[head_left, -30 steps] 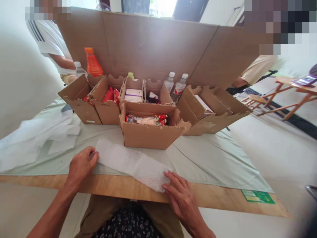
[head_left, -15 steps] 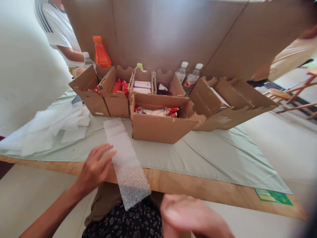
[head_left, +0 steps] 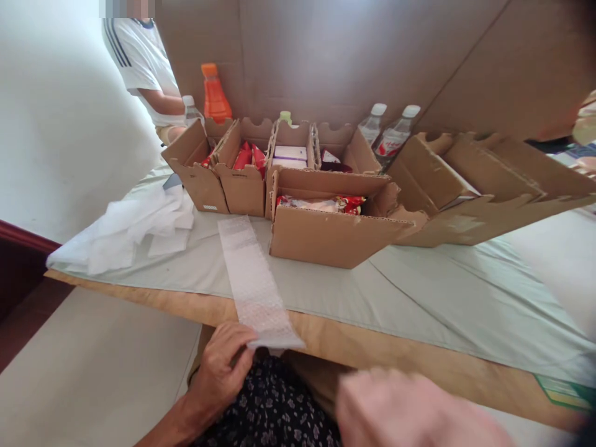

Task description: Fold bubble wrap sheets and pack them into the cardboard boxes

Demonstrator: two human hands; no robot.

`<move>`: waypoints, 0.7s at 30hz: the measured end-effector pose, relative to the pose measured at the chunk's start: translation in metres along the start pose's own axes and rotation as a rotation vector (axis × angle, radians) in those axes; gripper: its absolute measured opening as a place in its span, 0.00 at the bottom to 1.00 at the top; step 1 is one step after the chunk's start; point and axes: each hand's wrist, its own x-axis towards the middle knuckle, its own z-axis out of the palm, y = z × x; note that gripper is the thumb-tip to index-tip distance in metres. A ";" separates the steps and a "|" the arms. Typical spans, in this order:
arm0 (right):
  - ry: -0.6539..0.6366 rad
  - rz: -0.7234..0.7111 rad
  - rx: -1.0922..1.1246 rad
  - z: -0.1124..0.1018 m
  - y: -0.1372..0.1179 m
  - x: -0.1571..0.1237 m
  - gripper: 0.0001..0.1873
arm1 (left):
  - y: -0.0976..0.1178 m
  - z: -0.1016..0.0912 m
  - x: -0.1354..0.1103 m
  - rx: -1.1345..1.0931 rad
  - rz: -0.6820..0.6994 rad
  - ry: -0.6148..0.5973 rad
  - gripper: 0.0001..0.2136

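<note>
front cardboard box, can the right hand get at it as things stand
Probably yes: the right hand, blurred near the table edge, has only bare cloth between it and the front cardboard box; the bubble wrap strip lies further left.

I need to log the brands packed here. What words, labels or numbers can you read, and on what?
No text here can be read.
White sticker on the left cardboard box: too small.
Red label on the water bottle: blurred.
Red snack packets: print blurred.
White cartons: unreadable.
Green sticker on the table: too blurred.
</note>
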 end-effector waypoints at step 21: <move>0.193 -0.101 -0.749 0.063 0.074 0.056 0.19 | -0.029 0.006 0.011 0.345 -0.209 0.055 0.20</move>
